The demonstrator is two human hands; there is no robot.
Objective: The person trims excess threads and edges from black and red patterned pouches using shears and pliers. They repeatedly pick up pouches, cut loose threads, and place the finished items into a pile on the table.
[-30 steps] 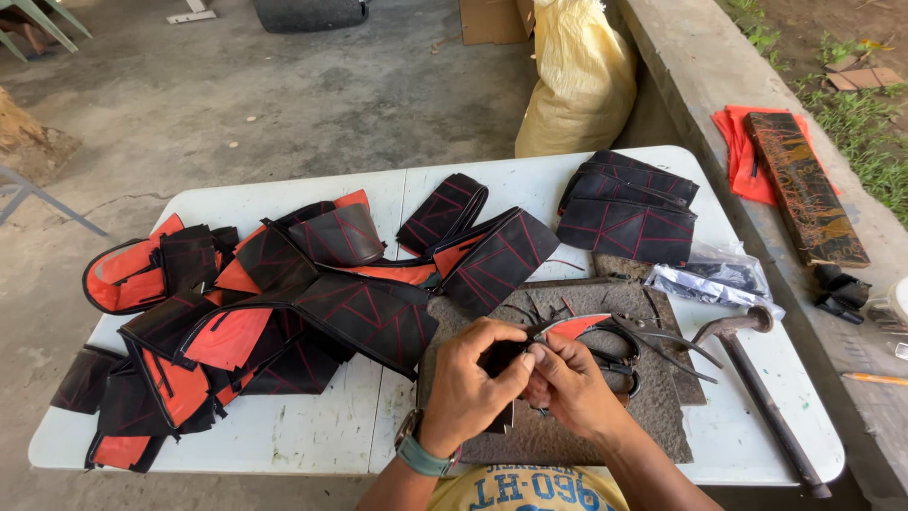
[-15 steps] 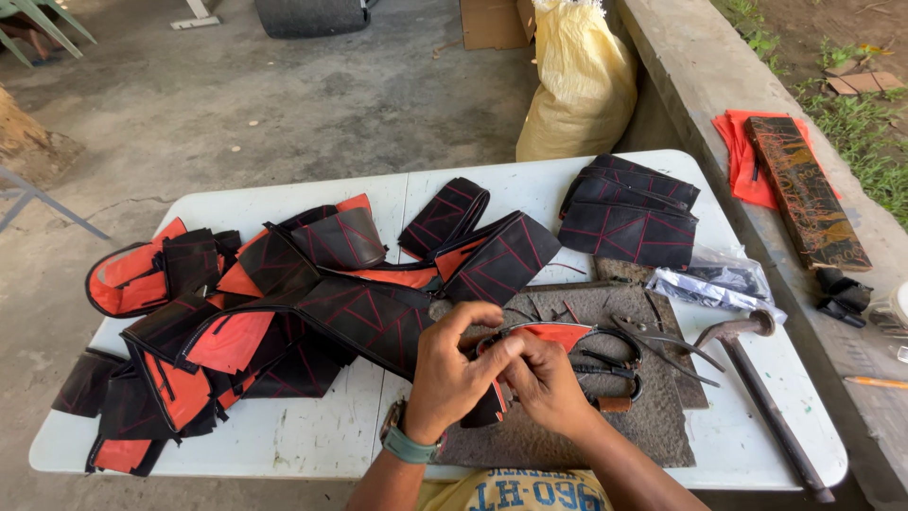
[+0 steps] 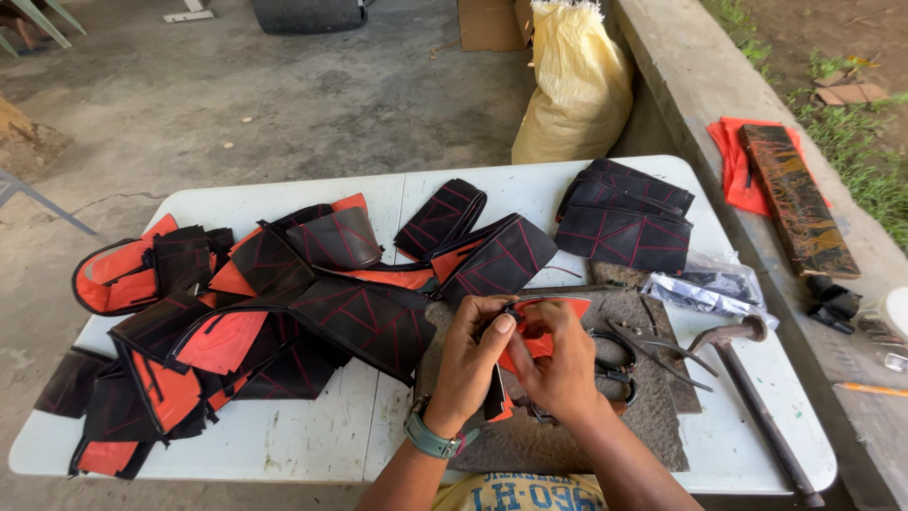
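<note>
**Both hands closed on a black-and-orange piece at the near edge of the table**

At the far left of the white folding table (image 3: 284, 440) lay a heap of black and orange stitched pieces (image 3: 236, 322), overlapping one another and spreading from the left edge toward the middle. Some showed orange faces, others black panels crossed with red stitching. Farther back, near the middle, a narrow black quilted strip (image 3: 440, 218) lay tilted beside a larger black panel (image 3: 497, 260).

Just right of the heap, near the person, the left hand (image 3: 470, 364), with a green watch (image 3: 431, 437) on its wrist, was clenched around a small black-and-orange piece (image 3: 530, 326), thumb pressed on top. The right hand (image 3: 558, 364) gripped the same piece from the other side, fingers curled over it, the two hands touching. The piece was held just above a grey rough mat (image 3: 653, 426) on the table's near right part.

On that mat, right of the hands, lay dark scissors (image 3: 662, 345); a hammer (image 3: 757, 407) lay just beside the mat, its handle running toward the near right corner. Farther back sat a stack of black quilted panels (image 3: 624, 222) and a clear plastic bag (image 3: 705, 289). Beyond the table stood a yellow sack (image 3: 572, 85), and on the concrete ledge at the right lay an orange cloth (image 3: 733, 166) under a dark wooden board (image 3: 794, 199).
</note>
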